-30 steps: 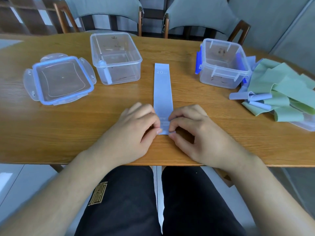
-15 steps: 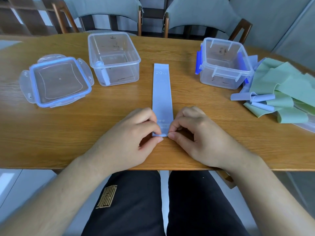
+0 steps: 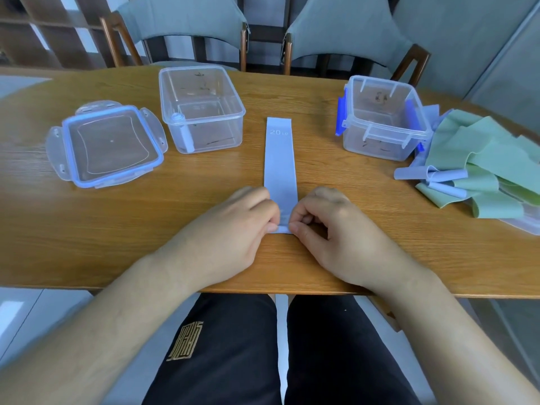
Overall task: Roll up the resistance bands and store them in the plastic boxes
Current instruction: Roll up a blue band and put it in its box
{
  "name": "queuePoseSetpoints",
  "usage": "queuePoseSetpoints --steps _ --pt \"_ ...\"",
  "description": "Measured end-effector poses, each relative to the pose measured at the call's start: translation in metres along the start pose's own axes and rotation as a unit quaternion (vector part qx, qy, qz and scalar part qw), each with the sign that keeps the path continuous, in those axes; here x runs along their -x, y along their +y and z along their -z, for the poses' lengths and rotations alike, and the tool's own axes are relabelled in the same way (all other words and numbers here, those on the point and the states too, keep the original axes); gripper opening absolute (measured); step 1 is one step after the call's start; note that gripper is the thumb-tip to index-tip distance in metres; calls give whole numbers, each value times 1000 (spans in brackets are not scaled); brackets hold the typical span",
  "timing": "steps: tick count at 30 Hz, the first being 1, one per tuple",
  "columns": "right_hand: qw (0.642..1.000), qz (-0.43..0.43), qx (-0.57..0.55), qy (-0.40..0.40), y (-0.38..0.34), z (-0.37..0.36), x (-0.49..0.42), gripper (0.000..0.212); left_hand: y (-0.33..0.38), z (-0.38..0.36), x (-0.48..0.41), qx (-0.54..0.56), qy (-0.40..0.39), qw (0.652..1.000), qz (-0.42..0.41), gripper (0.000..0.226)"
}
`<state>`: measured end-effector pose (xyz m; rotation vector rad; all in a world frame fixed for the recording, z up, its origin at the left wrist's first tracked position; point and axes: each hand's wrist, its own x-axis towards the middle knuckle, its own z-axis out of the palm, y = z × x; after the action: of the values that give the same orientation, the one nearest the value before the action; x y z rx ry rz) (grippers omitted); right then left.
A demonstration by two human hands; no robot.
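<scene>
A light blue resistance band [image 3: 280, 159] marked 20 LB lies flat on the wooden table [image 3: 117, 223], running away from me. Its near end is curled into a small roll. My left hand [image 3: 233, 229] and my right hand [image 3: 333, 229] pinch that roll from either side with thumbs and fingertips. A clear plastic box [image 3: 201, 109] at the back left holds one rolled blue band [image 3: 182, 133] leaning in its corner. A second clear box with blue clips [image 3: 382, 118] stands at the back right.
A clear lid with a blue seal [image 3: 108, 144] lies at the left. A heap of green and blue bands [image 3: 479, 162] lies at the right edge, partly over another lid. Two chairs stand behind the table.
The near end of the blue band has been turned over into a tighter roll between my fingers. Both hands stay at the same place near the table's front edge.
</scene>
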<state>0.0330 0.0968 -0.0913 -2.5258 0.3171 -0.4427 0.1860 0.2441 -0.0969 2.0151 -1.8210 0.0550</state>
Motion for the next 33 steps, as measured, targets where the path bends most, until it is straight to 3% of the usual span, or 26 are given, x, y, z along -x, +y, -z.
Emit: queuePoseSetpoints --steps 7,11,16,21,33 --pt "991 47 97 84 -6 -15 9 8 5 -4 6 -18 46 999 -1 27" --pt "993 59 86 62 -7 -8 14 9 4 0 11 -2 47 999 -1 20" --pt "992 52 94 67 -2 -7 7 14 3 1 4 -29 49 998 -1 31" --pt "987 38 113 107 -2 -15 4 17 3 1 2 -45 43 998 -12 14" --pt "988 43 109 99 -3 -13 3 15 -1 -1 2 15 46 999 17 26"
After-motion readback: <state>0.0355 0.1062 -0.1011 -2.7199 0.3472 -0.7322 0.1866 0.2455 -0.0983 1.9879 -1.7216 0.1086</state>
